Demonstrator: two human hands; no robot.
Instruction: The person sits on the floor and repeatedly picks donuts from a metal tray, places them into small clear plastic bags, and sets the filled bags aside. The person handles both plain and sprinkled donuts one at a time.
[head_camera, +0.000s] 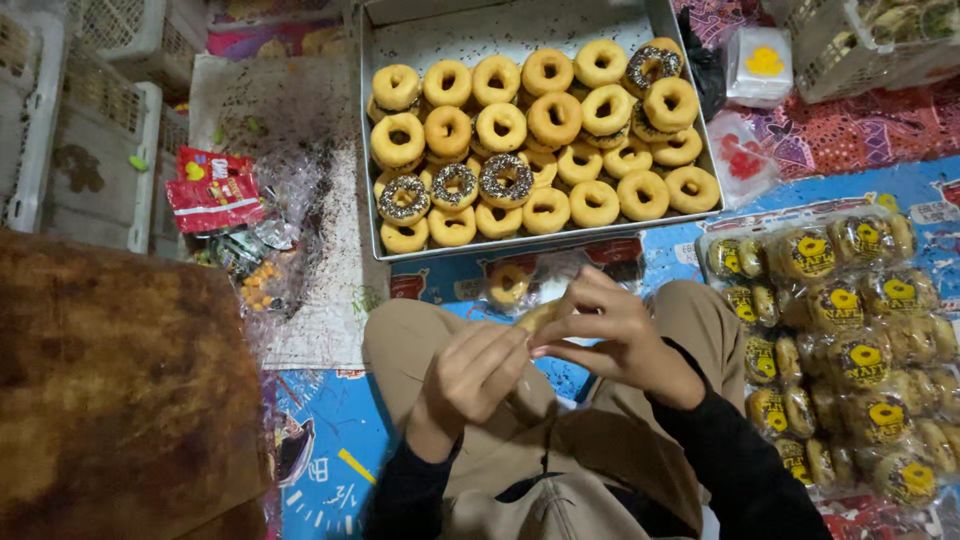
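Doughnut (537, 316), plain, sits between both hands above the lap. Left hand (470, 375) has its grip curled against the doughnut's near end; right hand (610, 335) pinches it from above. Metal tray (372, 150) of doughnuts lies ahead; bagged doughnuts (850, 340) lie right.

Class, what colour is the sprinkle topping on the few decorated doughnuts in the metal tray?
Dark brown sprinkle topping, head view.

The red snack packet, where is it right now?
In the head view the red snack packet lies on the left, on crinkled clear plastic, between the white crate and the metal tray of doughnuts.
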